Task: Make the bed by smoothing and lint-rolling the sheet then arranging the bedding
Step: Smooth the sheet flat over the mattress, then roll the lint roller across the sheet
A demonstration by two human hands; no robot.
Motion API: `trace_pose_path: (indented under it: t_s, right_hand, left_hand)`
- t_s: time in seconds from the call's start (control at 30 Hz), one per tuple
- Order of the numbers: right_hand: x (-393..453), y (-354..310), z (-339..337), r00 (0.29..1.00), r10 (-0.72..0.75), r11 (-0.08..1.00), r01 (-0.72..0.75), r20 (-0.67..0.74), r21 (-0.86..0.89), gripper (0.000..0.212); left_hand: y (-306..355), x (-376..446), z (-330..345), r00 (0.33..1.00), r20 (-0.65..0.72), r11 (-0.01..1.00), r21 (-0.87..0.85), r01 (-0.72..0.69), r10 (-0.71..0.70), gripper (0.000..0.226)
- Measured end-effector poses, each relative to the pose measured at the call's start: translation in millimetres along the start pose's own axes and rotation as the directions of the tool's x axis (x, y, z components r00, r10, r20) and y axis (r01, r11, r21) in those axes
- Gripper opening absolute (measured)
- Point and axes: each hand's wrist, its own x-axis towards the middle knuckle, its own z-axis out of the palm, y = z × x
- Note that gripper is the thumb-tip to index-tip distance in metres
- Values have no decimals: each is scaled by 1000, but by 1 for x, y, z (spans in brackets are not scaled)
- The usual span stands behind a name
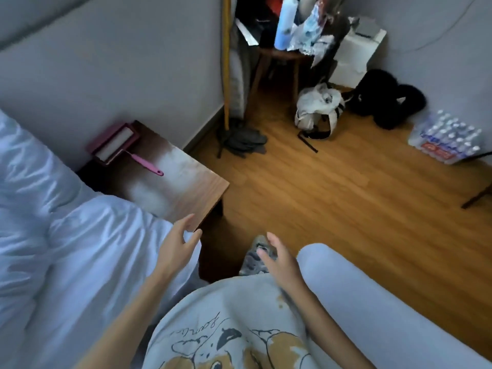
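Your cartoon-print shirt [229,328] nearest, its script upside down and unreadable, your left hand [177,246] loose and holding nothing over the white sheet [80,249], your right hand [282,262] likewise relaxed, pink lint roller [117,146] beyond your left hand on the bedside table [183,187], bottled-water pack [447,141] far right, label illegible.

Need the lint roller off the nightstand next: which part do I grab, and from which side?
Take the lint roller by its pink handle, which juts out toward the room from the roller head over bare nightstand top. Come from the near, floor side; the head lies by the wall, so that end looks cramped. Both the left hand and right hand are empty; the left is nearer.
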Motion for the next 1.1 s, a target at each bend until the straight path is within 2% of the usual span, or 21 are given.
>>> trace_pose_path:
  t_s: [0.13, 0.2, 0.37, 0.6, 0.83, 1.1]
  right_hand:
    - [86, -42, -75, 990, -100, 984, 113, 99, -138, 57]
    - [124, -65, -100, 978, -156, 967, 179, 138, -182, 56]
    - [205, -122, -117, 942, -226, 929, 285, 249, -237, 57]
    - [264, -189, -63, 894, -258, 886, 370, 367, -279, 57]
    - [292, -252, 3, 869, -227, 855, 394, 439, -336, 58]
    - [323, -304, 94, 836, -140, 823, 397, 531, -407, 54]
  left_hand:
    - [48, 48, 17, 981, -139, 988, -96, 121, -134, 48]
    - [64, 65, 23, 962, -220, 982, -127, 138, -163, 48]
    - [85, 102, 21, 911, -313, 955, -210, 210, -269, 46]
    - [60, 144, -26, 819, -406, 903, -317, 291, -406, 43]
    - [13, 180, -92, 790, -399, 876, -339, 344, -465, 45]
    - [-40, 223, -162, 796, -365, 876, -197, 441, -483, 47]
